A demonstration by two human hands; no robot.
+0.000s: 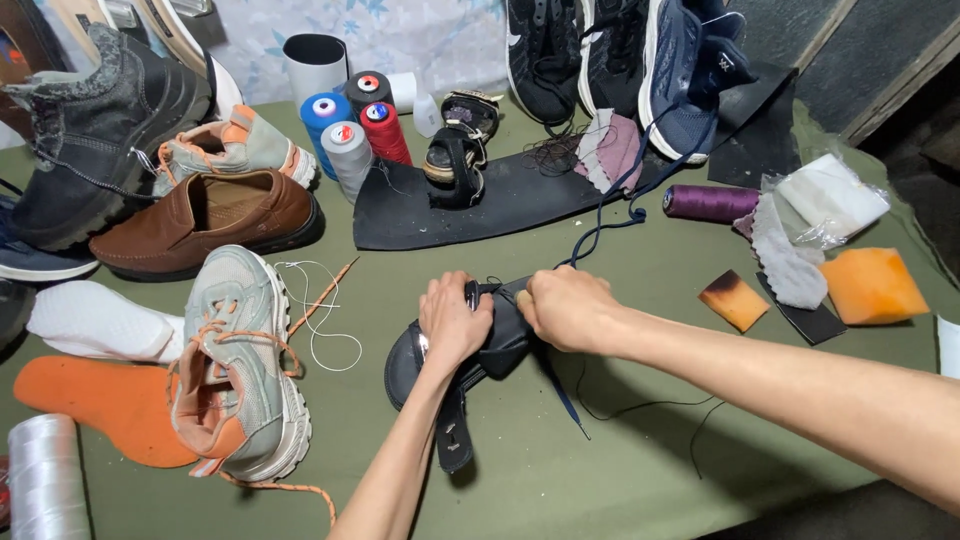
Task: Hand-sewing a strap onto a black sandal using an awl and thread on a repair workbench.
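My left hand (455,322) and right hand (566,308), close together, clamp the black sandal (470,365). I should keep its strap pinned flat under both grips.

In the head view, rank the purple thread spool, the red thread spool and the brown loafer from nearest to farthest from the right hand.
From the right hand:
1. Purple thread spool, lying on its side up and to the right.
2. Red thread spool, standing upright, up and to the left.
3. Brown loafer, far left, past the left hand.
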